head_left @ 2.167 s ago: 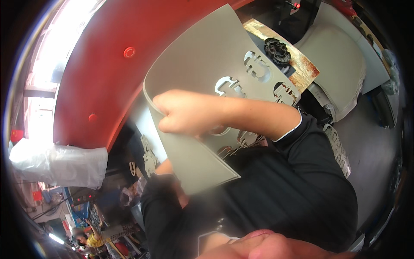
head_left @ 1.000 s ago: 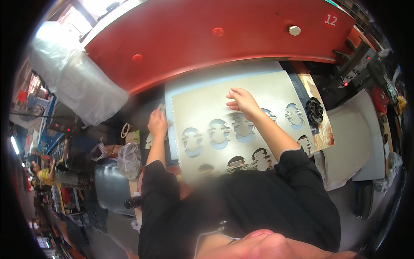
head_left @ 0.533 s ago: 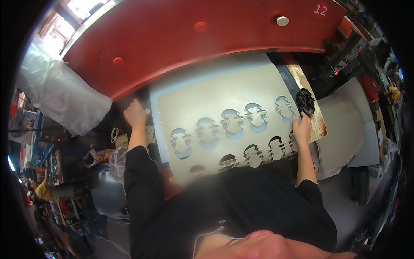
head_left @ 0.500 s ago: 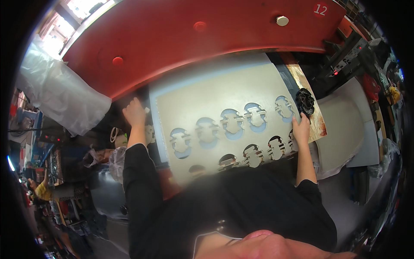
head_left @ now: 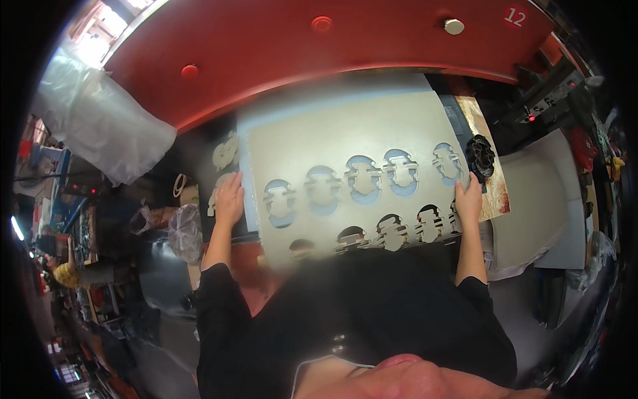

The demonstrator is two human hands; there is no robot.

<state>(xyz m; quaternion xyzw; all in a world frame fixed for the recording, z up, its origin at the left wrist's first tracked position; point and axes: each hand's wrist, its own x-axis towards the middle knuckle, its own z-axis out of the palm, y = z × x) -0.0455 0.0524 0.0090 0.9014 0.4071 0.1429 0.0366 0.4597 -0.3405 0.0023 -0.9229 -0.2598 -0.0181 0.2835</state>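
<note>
A large pale grey sheet (head_left: 339, 133) lies in front of me, with two rows of cut-out shapes through it. My left hand (head_left: 229, 197) is open, fingers stretched, beside the sheet's left edge and over a loose pale cut piece. Several more cut pieces (head_left: 226, 153) lie just beyond it. At the right edge of the sheet, my right hand (head_left: 469, 199) is closed on its margin, with the thumb near the last cut-out; the undersides of the fingers are hidden. A black ring-shaped cutting die (head_left: 480, 157) sits just beyond that hand.
A red machine beam (head_left: 266, 50) with round buttons spans the far side. Clear plastic sheeting (head_left: 100, 126) hangs at the left. More grey sheets (head_left: 531, 193) are stacked at the right. A control box (head_left: 548, 100) with a red light stands far right. Another person (head_left: 65, 272) is far left.
My left hand has come nearer and right, from beyond the cut pieces to beside the sheet, and its fingers have opened. The right hand stays at the sheet's edge. The whole view has shifted slightly.
</note>
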